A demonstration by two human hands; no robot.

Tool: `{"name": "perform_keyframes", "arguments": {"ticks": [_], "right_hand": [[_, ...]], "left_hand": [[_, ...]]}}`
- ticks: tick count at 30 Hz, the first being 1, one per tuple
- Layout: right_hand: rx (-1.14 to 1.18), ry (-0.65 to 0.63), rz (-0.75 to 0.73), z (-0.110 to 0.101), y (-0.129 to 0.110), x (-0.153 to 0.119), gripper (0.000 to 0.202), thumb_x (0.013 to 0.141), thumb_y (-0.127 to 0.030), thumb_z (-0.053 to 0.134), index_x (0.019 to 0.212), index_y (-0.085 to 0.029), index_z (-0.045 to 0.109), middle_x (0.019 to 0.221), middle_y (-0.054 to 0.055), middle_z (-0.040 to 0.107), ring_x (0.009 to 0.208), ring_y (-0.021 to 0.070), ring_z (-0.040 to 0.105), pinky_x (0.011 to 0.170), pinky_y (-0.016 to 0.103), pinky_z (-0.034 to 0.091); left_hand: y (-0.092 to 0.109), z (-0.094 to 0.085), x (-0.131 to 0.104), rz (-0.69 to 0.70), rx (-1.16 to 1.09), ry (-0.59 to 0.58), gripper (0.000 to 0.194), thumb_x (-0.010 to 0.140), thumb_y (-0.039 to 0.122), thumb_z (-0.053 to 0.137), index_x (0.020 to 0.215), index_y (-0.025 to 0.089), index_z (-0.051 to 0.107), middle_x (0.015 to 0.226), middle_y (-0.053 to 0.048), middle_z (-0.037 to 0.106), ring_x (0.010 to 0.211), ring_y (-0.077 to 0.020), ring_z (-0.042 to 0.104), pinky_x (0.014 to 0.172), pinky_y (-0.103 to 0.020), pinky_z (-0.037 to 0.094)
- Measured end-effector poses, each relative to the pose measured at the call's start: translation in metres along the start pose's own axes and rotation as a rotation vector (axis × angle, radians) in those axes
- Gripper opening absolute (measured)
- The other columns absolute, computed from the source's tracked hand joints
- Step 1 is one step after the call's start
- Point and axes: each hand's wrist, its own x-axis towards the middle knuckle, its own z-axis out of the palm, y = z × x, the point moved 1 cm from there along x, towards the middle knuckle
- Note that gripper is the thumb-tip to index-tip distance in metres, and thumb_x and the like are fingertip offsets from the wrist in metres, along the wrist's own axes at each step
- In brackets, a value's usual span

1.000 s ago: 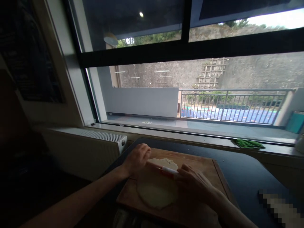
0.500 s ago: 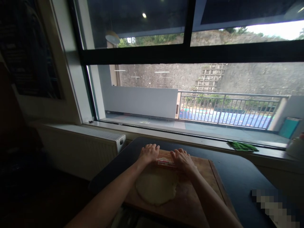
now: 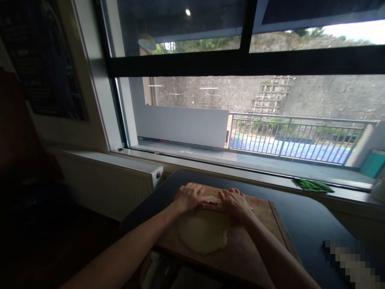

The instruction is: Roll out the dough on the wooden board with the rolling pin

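Note:
A flat, pale sheet of dough point(image 3: 203, 235) with an uneven edge lies on a wooden board point(image 3: 258, 241). Across the dough's far part lies a rolling pin point(image 3: 211, 203) with a red and white printed surface; only its middle shows between my hands. My left hand point(image 3: 189, 196) bends its fingers over the left end of the pin. On the right end rests my right hand point(image 3: 236, 202), palm down with curled fingers. Both palms hide the ends of the pin.
The board lies on a dark table point(image 3: 306, 216) beneath a large window. A green cloth point(image 3: 314, 185) is on the sill at the right. To the left stands a white radiator point(image 3: 111, 184). A blurred-out item point(image 3: 349, 261) lies at the table's right side.
The pin has turned, so a different part of its red print faces up. Both hands stay on it at the dough's far part. The whole view has shifted slightly.

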Motion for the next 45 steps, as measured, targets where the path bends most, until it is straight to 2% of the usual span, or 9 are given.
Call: {"name": "perform_keyframes", "arguments": {"ticks": [3,6,15,19,28,32,37,42,45], "right_hand": [[-0.007,-0.024,0.072,0.004,0.009,0.034,0.040,0.090,-0.048,0.034,0.108,-0.019,0.056,0.109,0.009,0.056,0.103,0.0222,0.050,0.085,0.043,0.038],[-0.009,-0.006,0.075,0.007,0.011,0.041,0.040,0.089,-0.049,0.038,0.110,-0.018,0.054,0.113,0.007,0.054,0.105,0.0213,0.049,0.087,0.043,0.038],[-0.015,0.166,-0.040,0.002,-0.015,-0.046,0.046,0.093,-0.046,0.018,0.109,-0.026,0.056,0.121,0.007,0.052,0.122,0.0226,0.031,0.099,0.039,0.020],[-0.013,0.195,-0.045,0.004,-0.019,-0.054,0.047,0.093,-0.047,0.019,0.112,-0.024,0.056,0.122,0.007,0.052,0.125,0.0223,0.028,0.102,0.038,0.017],[-0.021,0.066,0.103,0.008,0.000,0.034,0.040,0.091,-0.048,0.033,0.102,-0.020,0.059,0.109,0.008,0.057,0.104,0.0210,0.050,0.088,0.043,0.038],[-0.019,0.034,0.122,0.009,0.004,0.048,0.037,0.087,-0.046,0.045,0.109,-0.018,0.055,0.114,0.007,0.054,0.103,0.0200,0.051,0.088,0.043,0.040],[-0.010,0.074,0.020,0.007,-0.004,0.010,0.045,0.092,-0.049,0.022,0.103,-0.026,0.059,0.111,0.008,0.056,0.110,0.0228,0.043,0.089,0.040,0.033],[-0.006,0.155,-0.022,0.008,-0.015,-0.040,0.047,0.093,-0.048,0.017,0.108,-0.028,0.057,0.123,0.004,0.050,0.121,0.0217,0.033,0.097,0.038,0.023],[-0.003,0.165,-0.015,0.008,-0.016,-0.044,0.046,0.093,-0.047,0.019,0.109,-0.028,0.057,0.125,0.004,0.049,0.123,0.0214,0.029,0.099,0.038,0.019]], "left_hand": [[-0.004,0.009,0.033,-0.160,0.017,-0.079,0.048,0.090,0.051,0.022,0.098,0.025,0.061,0.105,-0.006,0.064,0.104,-0.0250,0.053,0.086,-0.042,0.040],[-0.007,0.014,0.041,-0.193,0.014,-0.131,0.049,0.089,0.053,0.022,0.102,0.025,0.060,0.111,-0.007,0.062,0.107,-0.0265,0.051,0.088,-0.046,0.039],[0.000,-0.002,-0.044,0.096,0.013,0.005,0.044,0.093,0.044,0.022,0.112,0.025,0.056,0.119,-0.004,0.059,0.114,-0.0217,0.047,0.096,-0.041,0.034],[0.002,-0.008,-0.059,0.152,0.022,0.058,0.046,0.093,0.044,0.023,0.122,0.022,0.050,0.129,-0.005,0.052,0.121,-0.0208,0.041,0.098,-0.038,0.033],[-0.013,0.016,0.032,-0.137,0.038,-0.135,0.047,0.089,0.052,0.022,0.107,0.027,0.059,0.116,-0.006,0.058,0.112,-0.0250,0.047,0.092,-0.046,0.036],[-0.017,0.018,0.046,-0.180,0.029,-0.183,0.051,0.088,0.055,0.021,0.114,0.028,0.055,0.121,-0.007,0.055,0.117,-0.0271,0.042,0.094,-0.051,0.033],[-0.011,0.013,0.011,-0.090,0.017,-0.167,0.049,0.089,0.055,0.021,0.119,0.032,0.052,0.129,-0.003,0.050,0.124,-0.0266,0.035,0.099,-0.054,0.025],[-0.002,-0.001,-0.043,0.062,0.006,-0.054,0.050,0.091,0.049,0.021,0.130,0.028,0.044,0.135,-0.005,0.045,0.129,-0.0254,0.030,0.102,-0.049,0.023],[0.001,-0.006,-0.054,0.090,0.011,-0.010,0.049,0.091,0.048,0.025,0.132,0.028,0.042,0.137,-0.005,0.043,0.130,-0.0246,0.027,0.104,-0.046,0.022]]}}
